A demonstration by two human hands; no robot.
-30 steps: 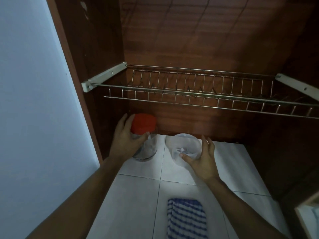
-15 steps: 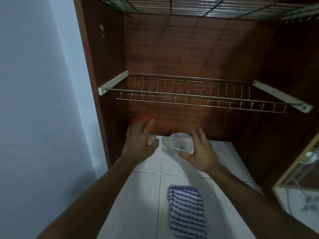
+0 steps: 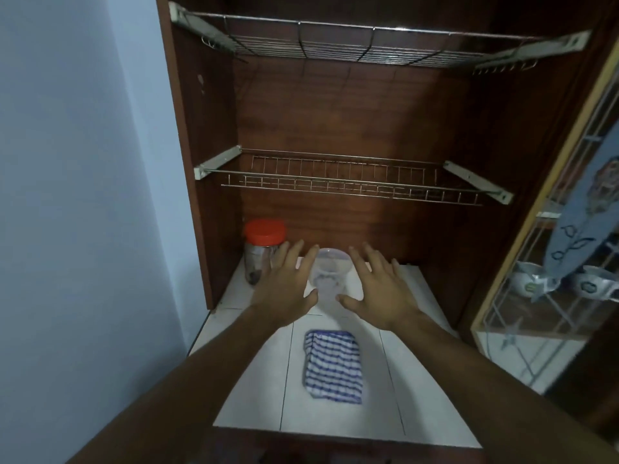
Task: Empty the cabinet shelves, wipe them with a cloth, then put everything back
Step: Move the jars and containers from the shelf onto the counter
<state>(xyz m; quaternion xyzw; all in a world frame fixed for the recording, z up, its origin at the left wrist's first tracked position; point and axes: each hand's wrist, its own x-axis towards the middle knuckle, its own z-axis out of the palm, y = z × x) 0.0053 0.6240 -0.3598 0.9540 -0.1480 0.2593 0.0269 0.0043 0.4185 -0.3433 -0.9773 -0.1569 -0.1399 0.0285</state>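
Tile (image 3: 254, 390) counter inside wooden cabinet (image 3: 338, 115), blue wall (image 3: 77, 195)

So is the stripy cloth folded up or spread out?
Folded. The blue-striped cloth lies as a compact, thick rectangle on the white tiled counter, with layered edges showing.

Dim bluish light, slight blur, wide-angle warp at edges, cabinet (image 3: 351, 112) interior dark.

Two bare forearms and hands (image 3: 284, 289), no sleeves
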